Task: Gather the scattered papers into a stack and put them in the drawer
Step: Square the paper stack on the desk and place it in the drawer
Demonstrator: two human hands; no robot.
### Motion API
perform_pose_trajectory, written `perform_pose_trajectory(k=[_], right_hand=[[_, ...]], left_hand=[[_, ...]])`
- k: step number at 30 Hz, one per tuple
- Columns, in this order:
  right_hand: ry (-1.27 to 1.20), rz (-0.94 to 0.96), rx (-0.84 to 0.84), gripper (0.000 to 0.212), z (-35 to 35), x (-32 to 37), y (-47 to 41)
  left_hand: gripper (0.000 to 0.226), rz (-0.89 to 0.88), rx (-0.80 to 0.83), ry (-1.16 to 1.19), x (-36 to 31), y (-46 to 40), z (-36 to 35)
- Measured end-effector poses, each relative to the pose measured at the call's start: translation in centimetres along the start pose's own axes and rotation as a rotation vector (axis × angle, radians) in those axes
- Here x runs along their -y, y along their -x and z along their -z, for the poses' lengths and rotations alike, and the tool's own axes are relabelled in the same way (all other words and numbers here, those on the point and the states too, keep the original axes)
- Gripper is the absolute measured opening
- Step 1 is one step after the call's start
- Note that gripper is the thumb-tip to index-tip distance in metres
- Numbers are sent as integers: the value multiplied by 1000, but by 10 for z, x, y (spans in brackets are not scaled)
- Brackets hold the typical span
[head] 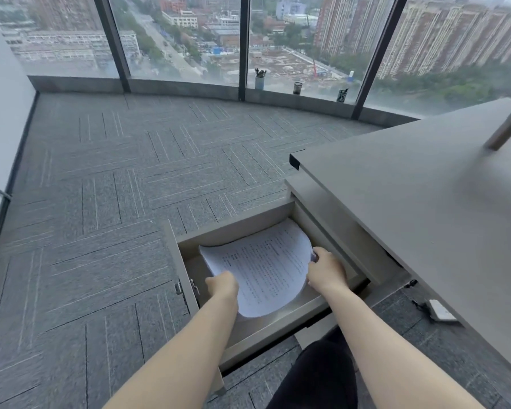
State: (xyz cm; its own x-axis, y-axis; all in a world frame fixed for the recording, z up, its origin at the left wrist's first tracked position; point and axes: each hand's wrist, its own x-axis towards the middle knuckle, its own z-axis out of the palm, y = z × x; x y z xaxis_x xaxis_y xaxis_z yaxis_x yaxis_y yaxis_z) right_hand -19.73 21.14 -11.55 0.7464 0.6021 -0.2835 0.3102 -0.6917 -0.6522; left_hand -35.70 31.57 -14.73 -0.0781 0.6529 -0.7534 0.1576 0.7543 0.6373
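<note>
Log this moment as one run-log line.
stage: placing | paper stack: inside open drawer | left hand: holding stack | right hand: holding stack | drawer: not closed

My white stack of printed paper sheets [263, 267] sits bent inside the open grey pull-out drawer [278, 329], edges curling up.

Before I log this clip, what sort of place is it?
Most likely a high-rise office. A grey desk stands over an open drawer where both hands hold a stack of printed papers, the floor is carpet tile, and floor-to-ceiling windows overlook city blocks far below.
</note>
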Motion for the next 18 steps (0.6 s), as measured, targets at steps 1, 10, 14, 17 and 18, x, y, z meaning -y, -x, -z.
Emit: perform_pose_trajectory(k=[1,10,14,17,18], right_hand=[[21,-9,7,21,0,0,0],[16,176,-5,39,2,12,43],[-35,298,116,22,-13,19,80],[-28,337,170,21,-27,20,103],[-10,356,173,21,-31,20,109]], left_hand=[[55,-3,-17,13,-1,2,1],[69,-441,-15,-188,-20,13,11],[61,-652,34,-130,-44,24,28],[53,-734,16,-101,-56,26,52],[51,-753,-7,-93,-58,26,61]])
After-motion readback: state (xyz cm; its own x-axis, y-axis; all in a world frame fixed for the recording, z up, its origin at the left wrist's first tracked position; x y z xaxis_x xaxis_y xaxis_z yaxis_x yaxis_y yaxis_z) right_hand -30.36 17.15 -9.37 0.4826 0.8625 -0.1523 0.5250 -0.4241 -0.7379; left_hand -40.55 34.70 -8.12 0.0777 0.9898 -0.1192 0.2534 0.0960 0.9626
